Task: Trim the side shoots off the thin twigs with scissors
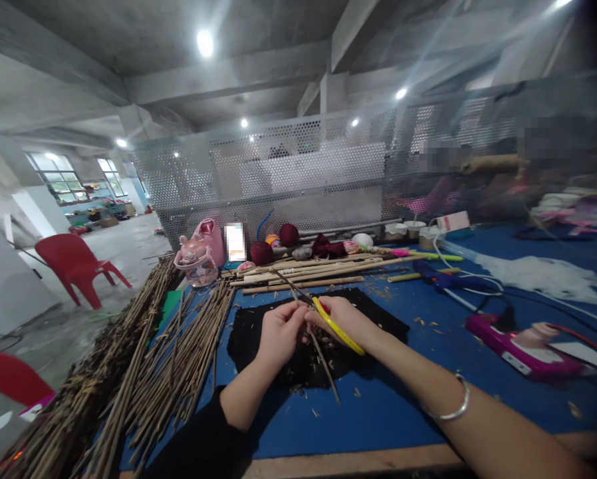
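Over a black cloth [251, 332] on the blue table, my left hand [281, 332] pinches a thin brown stick [327, 369]. The stick runs slanting past the fingertips, its lower end toward me. Close beside it, my right hand [346, 319] is closed around yellow-handled shears [343, 334]; the jaws are partly hidden by my fingers, and I cannot tell whether they touch the stick. Both hands nearly meet. Small chips and cut bits lie on the cloth below them.
Thin sticks [179, 366] lie loose at left beside a thick twig bundle [104, 352]. Behind the cloth are pale canes [303, 273], yarn balls [288, 234] and a pink cup [197, 259]. At right are a glue gun [445, 278] and purple power strip [522, 349].
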A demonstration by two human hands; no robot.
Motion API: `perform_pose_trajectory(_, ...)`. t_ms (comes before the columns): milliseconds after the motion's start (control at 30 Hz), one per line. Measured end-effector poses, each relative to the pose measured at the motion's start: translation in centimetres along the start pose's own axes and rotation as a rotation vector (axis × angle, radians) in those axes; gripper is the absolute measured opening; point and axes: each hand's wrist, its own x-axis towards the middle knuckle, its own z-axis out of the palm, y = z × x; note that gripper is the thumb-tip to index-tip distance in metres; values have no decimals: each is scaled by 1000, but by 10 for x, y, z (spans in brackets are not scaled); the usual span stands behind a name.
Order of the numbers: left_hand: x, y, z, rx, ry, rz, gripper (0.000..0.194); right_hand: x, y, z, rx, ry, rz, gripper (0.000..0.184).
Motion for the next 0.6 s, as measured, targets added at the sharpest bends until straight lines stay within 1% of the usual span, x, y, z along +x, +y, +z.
perform_pose_trajectory(100, -1, 2, 1, -29, -14, -22, 28, 0, 4, 0, 59, -76, -39, 45)
perform_pose_trajectory(167, -1, 3, 1, -48, -24, -27, 28, 0, 5, -1, 71, -100, -78, 46)
perform_pose_trajectory(367, -1, 6, -1, -71, -72, -16, 30, -3, 0, -4, 67, -169, -249, 51)
perform_pose_trajectory(467, 0, 6, -1, -72, -100, -17, 31, -4, -2, -2, 67, -162, -263, 54)
perform_pose_trajectory(600, 0, 4, -1, -80, -103, -27, 32, -3, -2, 2, 122, -146, -249, 59)
